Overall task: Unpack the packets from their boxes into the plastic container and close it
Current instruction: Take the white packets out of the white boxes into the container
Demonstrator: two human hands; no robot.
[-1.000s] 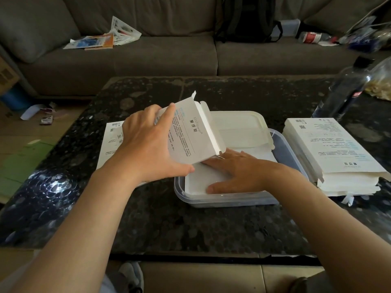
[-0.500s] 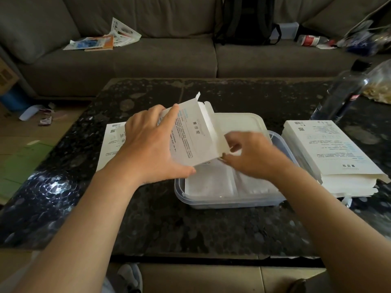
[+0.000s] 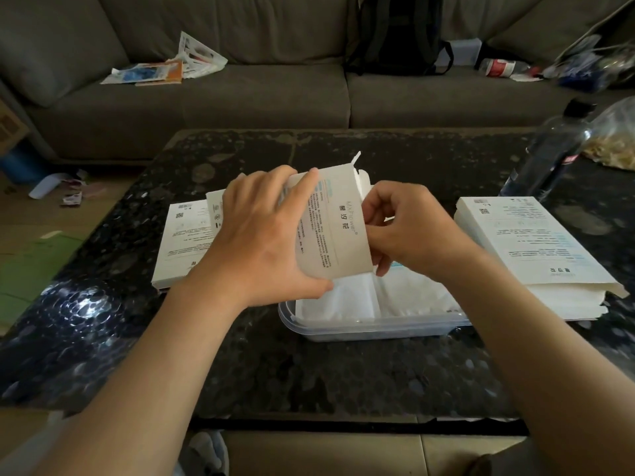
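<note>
My left hand (image 3: 264, 238) grips a white printed box (image 3: 331, 223), tilted over the clear plastic container (image 3: 371, 326). My right hand (image 3: 409, 231) has its fingers curled at the box's open right end; whether they pinch a packet there is hidden. White packets (image 3: 347, 300) lie flat inside the container. A flattened white box (image 3: 182, 242) lies on the table to the left. A stack of white boxes (image 3: 529, 249) sits to the right of the container. The container's lid is hidden behind the hands and the box.
The black stone table (image 3: 309, 369) carries a dark plastic bottle (image 3: 553, 149) and a clear bag (image 3: 615, 139) at the far right. A grey sofa (image 3: 240, 94) with papers, a backpack (image 3: 398, 32) and clutter stands behind.
My right hand has lifted off the packets in the container and moved up to the box's open end. The left hand has tilted the box slightly more upright.
</note>
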